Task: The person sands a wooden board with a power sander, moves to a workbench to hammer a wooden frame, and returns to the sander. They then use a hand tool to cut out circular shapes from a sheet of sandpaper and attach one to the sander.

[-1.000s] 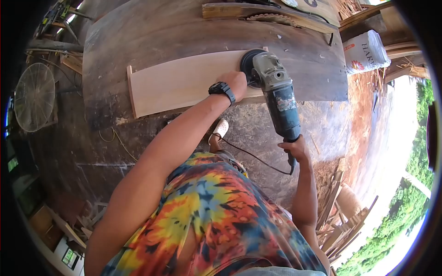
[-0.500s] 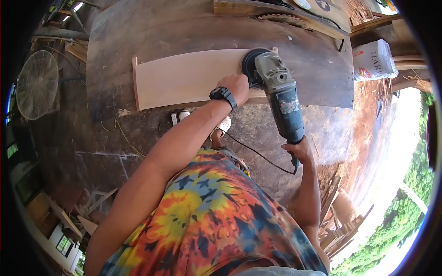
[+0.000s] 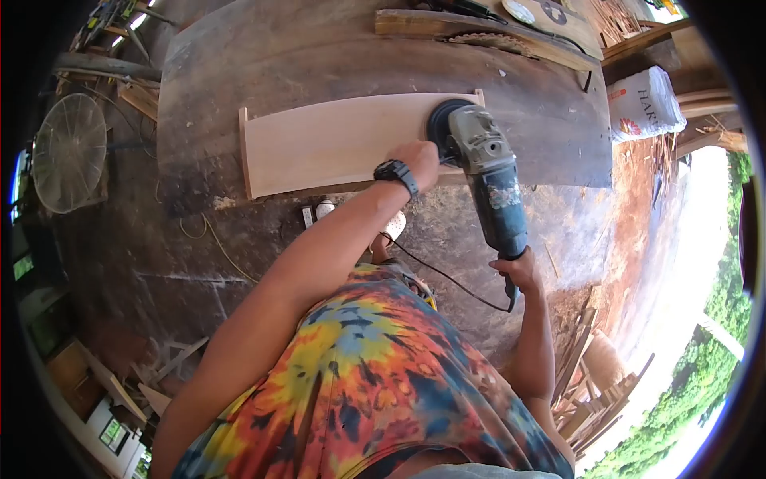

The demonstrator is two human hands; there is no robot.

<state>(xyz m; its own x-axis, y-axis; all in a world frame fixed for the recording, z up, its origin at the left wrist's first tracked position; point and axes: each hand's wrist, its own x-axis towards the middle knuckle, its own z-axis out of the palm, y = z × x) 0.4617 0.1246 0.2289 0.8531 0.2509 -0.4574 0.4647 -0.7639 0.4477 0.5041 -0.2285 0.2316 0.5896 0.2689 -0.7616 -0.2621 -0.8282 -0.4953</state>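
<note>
A pale wooden panel point(image 3: 335, 144) with raised end strips lies flat on a large worktable. Over its right end is a teal and grey angle grinder point(image 3: 501, 203), its round dark disc point(image 3: 441, 128) at the panel's surface. My left hand point(image 3: 416, 162), a black watch on its wrist, is closed by the grinder's head, apparently around the side handle, which it hides. Lower right, my right hand point(image 3: 520, 270) wraps the grinder's rear handle. A power cord point(image 3: 447, 278) runs from the handle back toward my feet.
The brown worktable point(image 3: 271, 60) bears a wooden beam point(image 3: 431, 25) and a toothed saw blade point(image 3: 491, 41) at the back. A white printed sack point(image 3: 645, 104) stands right of it. A round fan point(image 3: 70, 152) is at left; scrap wood point(image 3: 594, 399) lies at lower right.
The whole view has shifted slightly, so the panel appears a little lower and farther right. The grinder sits slightly nearer the panel's right end. Both hands keep their grip.
</note>
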